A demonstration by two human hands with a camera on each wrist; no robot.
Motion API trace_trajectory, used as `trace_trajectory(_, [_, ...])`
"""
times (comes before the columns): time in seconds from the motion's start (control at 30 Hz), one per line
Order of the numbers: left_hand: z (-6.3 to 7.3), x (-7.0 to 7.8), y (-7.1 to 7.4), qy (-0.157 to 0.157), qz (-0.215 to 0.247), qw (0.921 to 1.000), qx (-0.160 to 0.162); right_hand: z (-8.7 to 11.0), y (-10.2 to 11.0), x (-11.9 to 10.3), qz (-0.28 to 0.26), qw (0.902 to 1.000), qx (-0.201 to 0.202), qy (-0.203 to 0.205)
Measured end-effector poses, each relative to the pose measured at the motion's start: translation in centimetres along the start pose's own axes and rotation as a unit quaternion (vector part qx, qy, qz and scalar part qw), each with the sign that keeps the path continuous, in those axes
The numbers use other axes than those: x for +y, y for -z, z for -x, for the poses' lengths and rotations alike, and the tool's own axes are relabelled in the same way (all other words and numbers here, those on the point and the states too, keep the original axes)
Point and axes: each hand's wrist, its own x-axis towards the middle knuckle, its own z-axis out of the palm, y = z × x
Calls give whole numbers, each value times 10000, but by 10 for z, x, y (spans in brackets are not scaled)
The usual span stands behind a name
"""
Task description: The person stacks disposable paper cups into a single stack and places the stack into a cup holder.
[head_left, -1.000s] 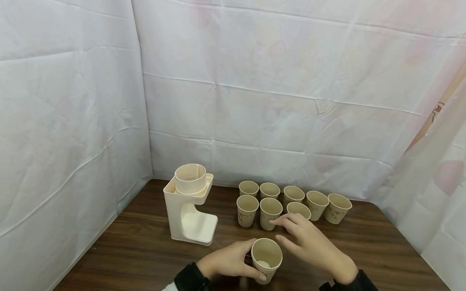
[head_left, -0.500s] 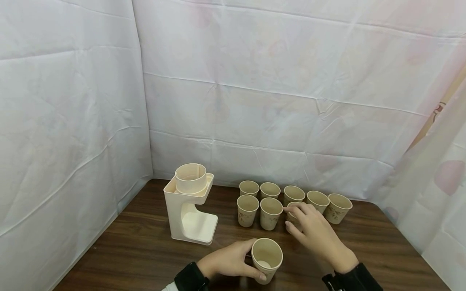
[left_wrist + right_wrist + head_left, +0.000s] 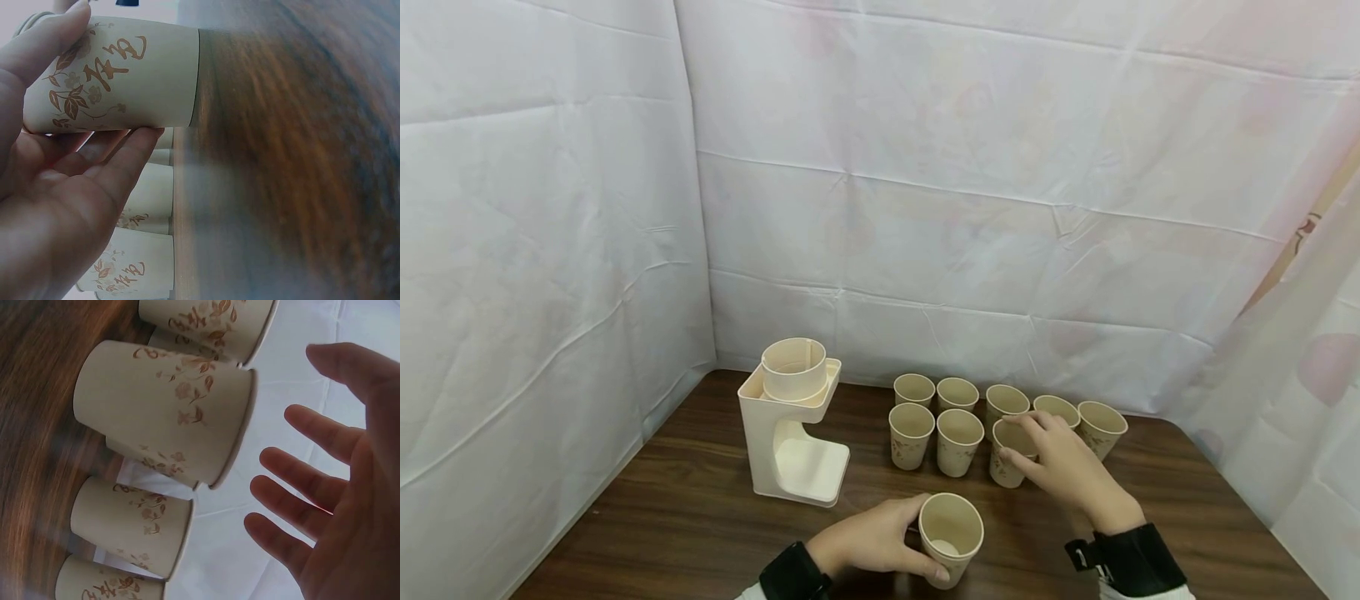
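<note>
Near the table's front, my left hand (image 3: 876, 537) grips a beige paper cup (image 3: 953, 568), thumb on the near side and fingers around the far side. Brown leaves and lettering show on that cup's wall in the left wrist view, where it stands upright on the table. My right hand (image 3: 1063, 467) hovers with spread fingers at the rim of the right-hand cup (image 3: 1006, 473) of the front row. In the right wrist view, the right hand's fingers (image 3: 303, 472) are extended and apart from the printed cups (image 3: 165, 409).
Several more paper cups stand upright in two rows, among them a front-left cup (image 3: 910, 442) and a back-right cup (image 3: 1102, 417). A cream C-shaped stand (image 3: 763, 450) with a round holder (image 3: 793, 383) on top is at left. White cloth (image 3: 880, 208) hangs behind the brown table (image 3: 700, 517).
My right hand has moved rightward from beside the middle front cup to the right-hand front cup, uncovering more of it. The left hand and its cup have stayed in place.
</note>
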Motion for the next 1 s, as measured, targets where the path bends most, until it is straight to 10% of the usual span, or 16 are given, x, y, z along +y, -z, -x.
trace_trajectory(1.0, [0,-2,0,-72,-20,10000,12,-8,-21,13,-15,9987,-327,-383])
